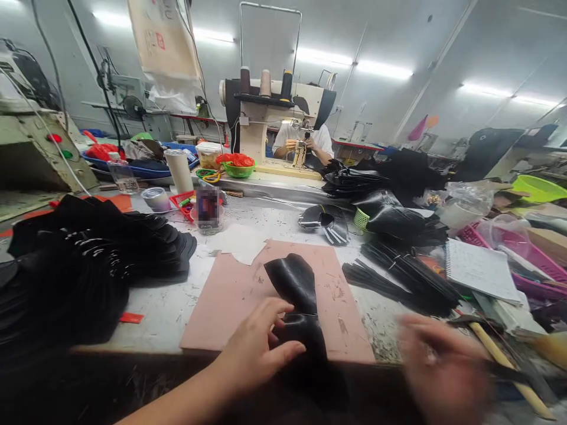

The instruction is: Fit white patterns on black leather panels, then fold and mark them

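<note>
A black, shiny leather piece (293, 280) with a seam across it lies on a pinkish board (221, 307), and its near end hangs over the table's front edge into shadow. My left hand (252, 342) rests at the left side of this leather, thumb and fingers apart, thumb over its surface. To the right of the board, my right hand (443, 366) is smeared by motion, so its fingers cannot be made out. Close beside it lies a hammer with a wooden handle (509, 369). White paper (239, 241) touches the board's far edge.
Stacked black leather pieces (88, 265) fill the left side. Black strips (398, 271), a spiral notebook (481, 268) and a pink basket (527, 254) crowd the right. Behind stand a white tumbler (178, 171) and a sewing machine (252, 130); a person sits beyond it.
</note>
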Available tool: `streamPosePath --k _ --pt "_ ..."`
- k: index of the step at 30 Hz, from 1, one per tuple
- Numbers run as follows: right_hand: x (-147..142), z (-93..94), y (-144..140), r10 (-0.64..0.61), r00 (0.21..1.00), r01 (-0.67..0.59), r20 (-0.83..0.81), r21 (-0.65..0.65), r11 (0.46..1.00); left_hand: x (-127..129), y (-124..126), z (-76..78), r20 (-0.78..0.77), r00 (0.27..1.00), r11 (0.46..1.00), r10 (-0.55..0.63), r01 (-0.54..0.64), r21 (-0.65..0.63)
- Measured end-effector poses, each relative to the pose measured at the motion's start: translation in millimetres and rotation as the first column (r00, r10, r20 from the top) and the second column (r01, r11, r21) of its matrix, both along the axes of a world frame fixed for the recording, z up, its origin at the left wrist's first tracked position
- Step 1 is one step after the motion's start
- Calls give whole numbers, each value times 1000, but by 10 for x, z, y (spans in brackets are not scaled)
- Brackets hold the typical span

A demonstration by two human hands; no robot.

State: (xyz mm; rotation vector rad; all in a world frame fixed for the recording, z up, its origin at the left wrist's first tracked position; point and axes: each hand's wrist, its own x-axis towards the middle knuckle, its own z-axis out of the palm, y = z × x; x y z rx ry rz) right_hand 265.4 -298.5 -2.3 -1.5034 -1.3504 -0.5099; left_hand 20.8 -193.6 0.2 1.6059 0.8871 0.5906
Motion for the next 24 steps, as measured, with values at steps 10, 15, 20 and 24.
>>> streamPosePath --k 10,15,20,24 --pt "-1127 14 921 581 697 -517 421 -267 814 -314 31 205 181 906 740 384 -184 -647" --pt "-1288 109 1127 690 603 -595 400 -350 723 -556 163 197 228 832 731 505 -273 -626" --pt "-1142 114 1508 675 734 -578 81 -448 682 -803 353 312 262 655 658 709 -479 -581" --pt "-834 -32 1923 572 820 -412 -21 -715 564 -915 611 420 348 518 622 781 -600 -502"
